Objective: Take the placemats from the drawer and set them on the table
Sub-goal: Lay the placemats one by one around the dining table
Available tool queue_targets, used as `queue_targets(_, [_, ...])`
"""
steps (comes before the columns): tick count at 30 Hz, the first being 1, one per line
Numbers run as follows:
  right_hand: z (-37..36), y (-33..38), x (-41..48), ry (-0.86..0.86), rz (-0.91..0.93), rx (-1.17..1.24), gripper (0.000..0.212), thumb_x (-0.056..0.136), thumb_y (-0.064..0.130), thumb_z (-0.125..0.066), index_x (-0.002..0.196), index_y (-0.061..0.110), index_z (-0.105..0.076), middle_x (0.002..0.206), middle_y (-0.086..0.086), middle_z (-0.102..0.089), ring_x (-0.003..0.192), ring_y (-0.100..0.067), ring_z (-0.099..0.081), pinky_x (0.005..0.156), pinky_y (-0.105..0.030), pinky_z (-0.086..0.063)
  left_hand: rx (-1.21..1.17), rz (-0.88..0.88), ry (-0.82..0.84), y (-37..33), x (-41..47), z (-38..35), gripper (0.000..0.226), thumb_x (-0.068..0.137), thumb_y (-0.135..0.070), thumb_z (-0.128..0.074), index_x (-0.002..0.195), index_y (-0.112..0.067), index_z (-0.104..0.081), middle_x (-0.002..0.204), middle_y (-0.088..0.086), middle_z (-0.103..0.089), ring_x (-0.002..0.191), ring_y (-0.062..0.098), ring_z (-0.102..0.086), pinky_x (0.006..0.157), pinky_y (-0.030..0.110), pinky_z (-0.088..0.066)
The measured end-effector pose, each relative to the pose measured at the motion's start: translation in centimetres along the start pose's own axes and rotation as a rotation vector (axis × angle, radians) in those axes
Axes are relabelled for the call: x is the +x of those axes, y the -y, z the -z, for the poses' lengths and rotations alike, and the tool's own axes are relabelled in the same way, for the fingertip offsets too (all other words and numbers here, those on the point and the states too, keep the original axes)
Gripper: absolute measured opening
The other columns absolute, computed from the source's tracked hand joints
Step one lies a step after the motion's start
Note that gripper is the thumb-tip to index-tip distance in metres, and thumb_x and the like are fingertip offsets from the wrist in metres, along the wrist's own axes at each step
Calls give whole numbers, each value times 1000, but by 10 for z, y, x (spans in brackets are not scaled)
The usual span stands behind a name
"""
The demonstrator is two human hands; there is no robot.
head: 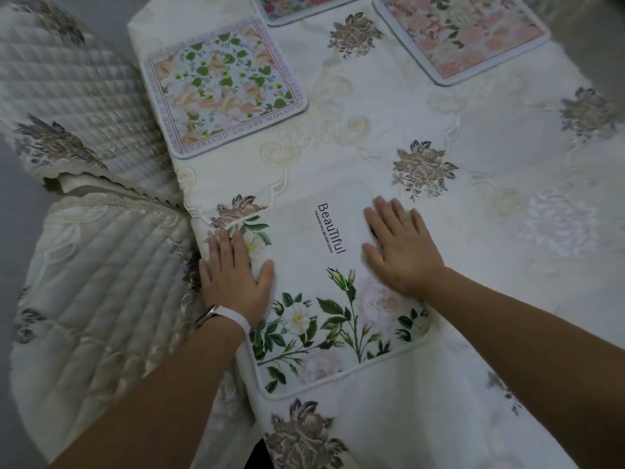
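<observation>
A white placemat (304, 282) printed with flowers and the word "Beautiful" lies flat on the table (490, 299) near its front edge. My left hand (233, 279) presses flat on the mat's left side, fingers straight. My right hand (399, 248) lies flat on its right part, fingers spread. Three more placemats lie farther back: a green-leaf one (223, 86) at the left, a pink floral one (463, 32) at the right, and a red-flowered one (297, 5) cut off by the top edge. No drawer is in view.
An embroidered cream tablecloth covers the table. Two chairs with quilted cream covers stand at the left, one near (94, 299) and one farther back (67, 96). A pale band (233, 316) circles my left wrist.
</observation>
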State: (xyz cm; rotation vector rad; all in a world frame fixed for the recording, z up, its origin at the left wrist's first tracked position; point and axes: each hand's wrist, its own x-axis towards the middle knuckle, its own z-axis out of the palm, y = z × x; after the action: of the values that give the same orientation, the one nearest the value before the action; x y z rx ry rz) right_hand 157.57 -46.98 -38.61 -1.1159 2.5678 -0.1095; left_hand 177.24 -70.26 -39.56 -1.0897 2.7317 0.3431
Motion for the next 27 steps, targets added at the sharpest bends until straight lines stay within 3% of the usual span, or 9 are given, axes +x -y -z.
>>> queue_targets(7, [-23, 11, -63, 34, 87, -52, 69, 99, 53, -18, 158, 20, -4, 165, -3, 7, 152, -22, 9, 122, -48, -5, -8, -60, 50, -14, -80, -17, 86, 89, -65, -16, 155, -10, -4, 163, 13, 4, 149, 27, 8, 119, 47, 2])
queue_targets(11, [-32, 22, -100, 29, 134, -64, 68, 100, 55, -14, 157, 19, -6, 165, -9, 2, 151, -26, 12, 121, -43, 2, 43, -225, 79, -30, -123, -31, 83, 92, -60, -29, 154, -8, -15, 161, 18, -8, 150, 31, -2, 118, 50, -8])
queue_targets(15, [-45, 51, -121, 55, 238, -58, 66, 101, 55, -12, 156, 20, -7, 164, -10, -1, 151, -30, 6, 120, -48, 0, 82, -420, 125, -56, -150, -41, 79, 91, -56, -38, 152, -9, -25, 161, 16, -16, 149, 33, -9, 115, 54, -15])
queue_targets(21, [-51, 71, -99, 4, 299, 19, 64, 100, 48, -27, 154, 13, -28, 162, -5, -23, 150, -25, -18, 119, -49, -12, 87, -505, 119, -65, -128, -43, 89, 82, -58, -45, 150, -5, -28, 159, 10, -23, 148, 21, -13, 116, 49, -11])
queue_targets(27, [-36, 69, -37, -23, 182, 24, 66, 99, 51, -22, 157, 20, -19, 165, 0, -11, 152, -24, -8, 122, -49, -3, 107, -484, 67, -64, -56, -26, 88, 82, -61, -34, 155, -18, -8, 162, -4, -3, 149, 14, 0, 118, 42, 1])
